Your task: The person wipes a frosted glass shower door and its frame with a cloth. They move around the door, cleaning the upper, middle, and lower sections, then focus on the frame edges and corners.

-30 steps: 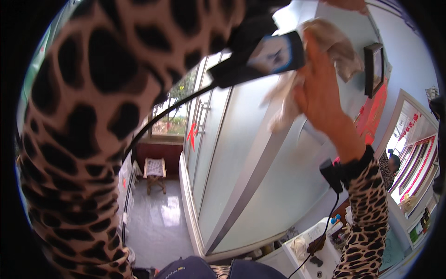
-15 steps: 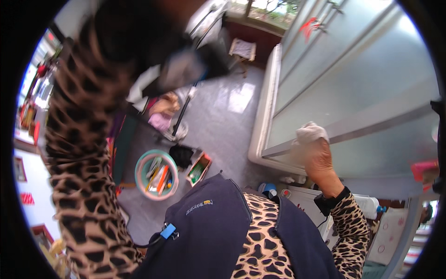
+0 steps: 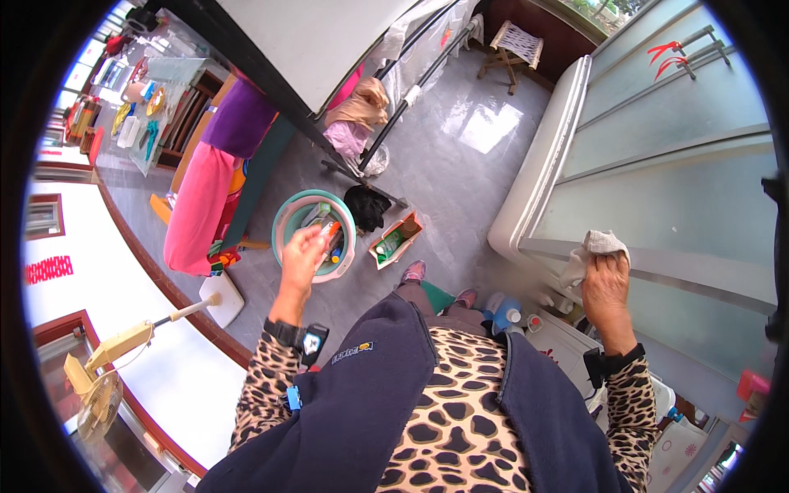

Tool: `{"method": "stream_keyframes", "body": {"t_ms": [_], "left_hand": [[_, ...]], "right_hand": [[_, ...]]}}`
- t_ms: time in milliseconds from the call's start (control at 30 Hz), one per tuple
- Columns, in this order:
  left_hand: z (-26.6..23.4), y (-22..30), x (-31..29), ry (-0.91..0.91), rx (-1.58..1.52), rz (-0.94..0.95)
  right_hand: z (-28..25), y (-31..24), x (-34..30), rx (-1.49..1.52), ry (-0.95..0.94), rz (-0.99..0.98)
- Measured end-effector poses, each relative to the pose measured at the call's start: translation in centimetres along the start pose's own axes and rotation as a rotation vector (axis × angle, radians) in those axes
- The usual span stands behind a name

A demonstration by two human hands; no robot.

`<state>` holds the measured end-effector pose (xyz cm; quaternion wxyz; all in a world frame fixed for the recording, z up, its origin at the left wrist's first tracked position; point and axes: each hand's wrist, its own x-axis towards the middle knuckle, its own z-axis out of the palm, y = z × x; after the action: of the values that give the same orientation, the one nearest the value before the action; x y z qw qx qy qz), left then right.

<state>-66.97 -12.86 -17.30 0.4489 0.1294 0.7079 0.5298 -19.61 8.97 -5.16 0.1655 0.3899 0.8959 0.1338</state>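
Note:
My right hand [image 3: 606, 287] is closed on a crumpled light grey cloth [image 3: 606, 243], held up against the metal rail of the frosted glass panel [image 3: 657, 197]. Some of the cloth sticks out beyond the fingertips. My left hand [image 3: 301, 261] is raised in front of me, its fingers loosely bent and a little apart, with nothing visible in them. From this view it overlaps the edge of a round green and pink tub [image 3: 282, 215] on the floor. Inside the tub lie bottles and an orange item, partly hidden by that hand.
A small open box [image 3: 396, 240] and a black bag [image 3: 366, 207] are beside the tub. Far off stands a folding stool [image 3: 511, 51]. To the left are a pink-draped seat [image 3: 201, 209] and a fan [image 3: 100, 404]. Bottles [image 3: 505, 314] stand near my feet, right.
My left arm has come down from high on the left to above the tub. My view has shifted. The right hand still holds the cloth at the glass panel.

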Motion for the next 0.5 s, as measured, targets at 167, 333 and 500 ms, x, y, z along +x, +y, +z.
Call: {"method": "stream_keyframes", "body": {"t_ms": [167,333,500], "left_hand": [[-2.3,-4.8,-0.8,-0.08,0.166,-0.209],[2.5,-5.9,-0.3,-0.281,0.288,-0.158],[11.6,-3.8,-2.6,-0.706,0.694,0.182]], "right_hand": [[1.7,-1.6,1.4,0.061,0.037,0.059],[3.3,-2.4,1.7,0.366,-0.019,0.107],[6.6,-9.8,3.7,1.161,-0.365,0.202]]}}
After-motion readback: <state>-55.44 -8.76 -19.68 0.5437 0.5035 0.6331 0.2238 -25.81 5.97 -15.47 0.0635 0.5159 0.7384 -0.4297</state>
